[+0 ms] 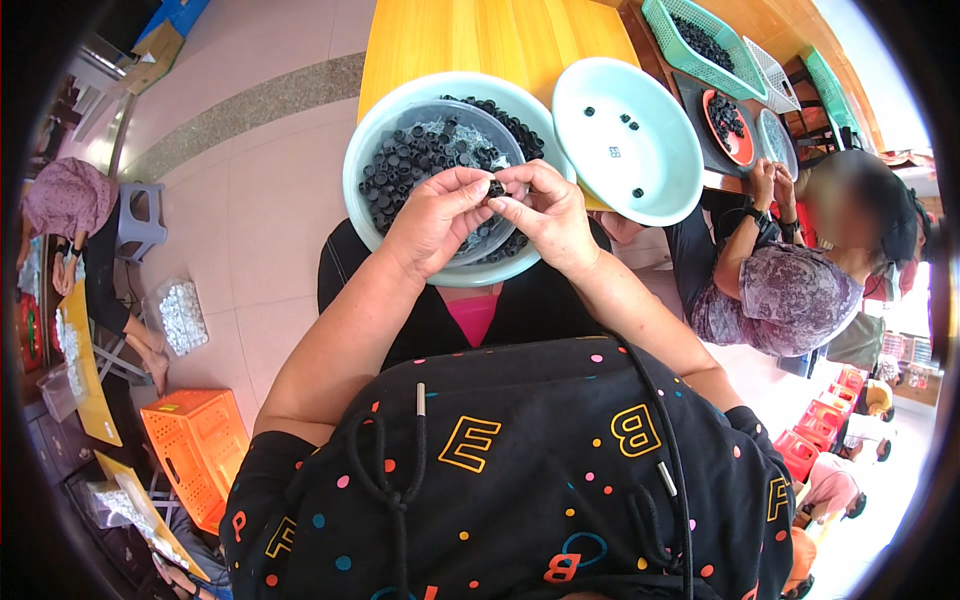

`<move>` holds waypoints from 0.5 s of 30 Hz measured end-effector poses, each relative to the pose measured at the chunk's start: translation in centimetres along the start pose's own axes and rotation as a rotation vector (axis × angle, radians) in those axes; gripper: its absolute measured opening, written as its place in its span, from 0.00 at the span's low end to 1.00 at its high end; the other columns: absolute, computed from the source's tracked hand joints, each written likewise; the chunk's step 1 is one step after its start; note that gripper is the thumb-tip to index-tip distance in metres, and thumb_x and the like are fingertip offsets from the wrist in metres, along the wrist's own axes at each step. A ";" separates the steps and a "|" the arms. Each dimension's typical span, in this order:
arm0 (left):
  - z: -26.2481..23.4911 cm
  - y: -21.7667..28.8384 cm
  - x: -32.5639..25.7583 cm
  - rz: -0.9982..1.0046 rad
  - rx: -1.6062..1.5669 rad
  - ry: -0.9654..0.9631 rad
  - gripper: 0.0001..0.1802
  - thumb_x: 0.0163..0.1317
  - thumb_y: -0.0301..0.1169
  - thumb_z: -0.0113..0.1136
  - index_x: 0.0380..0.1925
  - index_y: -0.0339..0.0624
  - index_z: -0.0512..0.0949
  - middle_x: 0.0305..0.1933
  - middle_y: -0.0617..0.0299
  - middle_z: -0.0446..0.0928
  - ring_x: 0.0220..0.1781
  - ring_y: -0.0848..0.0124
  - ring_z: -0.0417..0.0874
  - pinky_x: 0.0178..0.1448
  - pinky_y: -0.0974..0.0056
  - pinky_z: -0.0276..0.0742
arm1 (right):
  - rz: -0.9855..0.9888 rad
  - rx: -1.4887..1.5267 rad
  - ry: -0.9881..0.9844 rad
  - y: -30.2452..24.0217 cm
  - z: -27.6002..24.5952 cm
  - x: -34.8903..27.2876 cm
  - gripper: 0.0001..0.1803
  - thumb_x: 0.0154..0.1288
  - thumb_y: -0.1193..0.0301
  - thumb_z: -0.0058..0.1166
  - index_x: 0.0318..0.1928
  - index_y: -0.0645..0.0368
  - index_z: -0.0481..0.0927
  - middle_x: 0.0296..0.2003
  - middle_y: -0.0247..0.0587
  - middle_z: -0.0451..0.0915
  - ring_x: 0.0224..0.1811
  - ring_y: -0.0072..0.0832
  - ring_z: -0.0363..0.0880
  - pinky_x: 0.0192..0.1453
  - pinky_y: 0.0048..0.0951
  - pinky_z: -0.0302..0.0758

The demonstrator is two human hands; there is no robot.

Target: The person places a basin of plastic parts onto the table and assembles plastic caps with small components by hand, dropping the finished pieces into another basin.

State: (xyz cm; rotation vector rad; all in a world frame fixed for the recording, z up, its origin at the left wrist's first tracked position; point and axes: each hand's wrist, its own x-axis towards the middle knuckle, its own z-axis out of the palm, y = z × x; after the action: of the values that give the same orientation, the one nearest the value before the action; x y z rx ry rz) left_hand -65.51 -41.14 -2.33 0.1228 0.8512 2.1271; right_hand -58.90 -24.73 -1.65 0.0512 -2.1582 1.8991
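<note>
Over a pale green basin (352,185), my left hand (432,218) and my right hand (550,215) meet fingertip to fingertip. Between them they pinch a small black cap (496,189), partly covered by the fingers. Beneath my hands, a clear bowl (517,140) sits inside the basin, filled with many black caps (400,165) and some clear, thin pieces mixed in. More black caps (510,125) lie in the basin around the bowl. To the right stands a second pale basin (610,105) with several black caps (638,193) scattered on its bottom.
Both basins rest at the yellow table (450,40). At the right another person (775,295) sits by an orange plate (745,148) of black parts and a green basket (740,85). Leftward are a blue-grey stool (142,220), a tub of white parts (180,315) and an orange crate (195,450).
</note>
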 end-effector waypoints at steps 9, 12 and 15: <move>0.6 -0.3 -0.2 0.033 -0.050 0.029 0.08 0.66 0.25 0.55 0.44 0.37 0.77 0.43 0.60 0.79 0.46 0.74 0.80 0.54 0.70 0.77 | -0.008 0.064 0.125 -0.9 0.4 -0.9 0.08 0.57 0.80 0.64 0.37 0.61 0.79 0.32 0.29 0.78 0.33 0.12 0.73 0.36 0.15 0.71; 1.1 -0.3 -0.3 0.060 -0.022 0.057 0.10 0.66 0.24 0.55 0.47 0.36 0.77 0.44 0.60 0.79 0.47 0.74 0.79 0.55 0.70 0.77 | 0.007 0.032 0.148 -1.0 0.6 -0.9 0.07 0.58 0.81 0.62 0.37 0.61 0.79 0.33 0.31 0.80 0.35 0.13 0.76 0.38 0.15 0.74; 0.9 -0.3 -0.4 0.079 -0.010 0.054 0.11 0.67 0.24 0.54 0.48 0.37 0.77 0.46 0.59 0.79 0.48 0.74 0.79 0.56 0.69 0.76 | 0.036 0.038 0.149 -1.4 0.8 -1.0 0.07 0.59 0.81 0.62 0.37 0.61 0.79 0.33 0.32 0.81 0.36 0.13 0.77 0.40 0.17 0.75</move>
State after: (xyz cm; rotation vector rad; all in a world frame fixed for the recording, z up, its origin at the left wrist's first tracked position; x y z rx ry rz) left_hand -64.69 -40.81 -1.77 0.0955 0.8806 2.2168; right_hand -57.76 -25.82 -0.60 -0.1187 -2.0386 1.8987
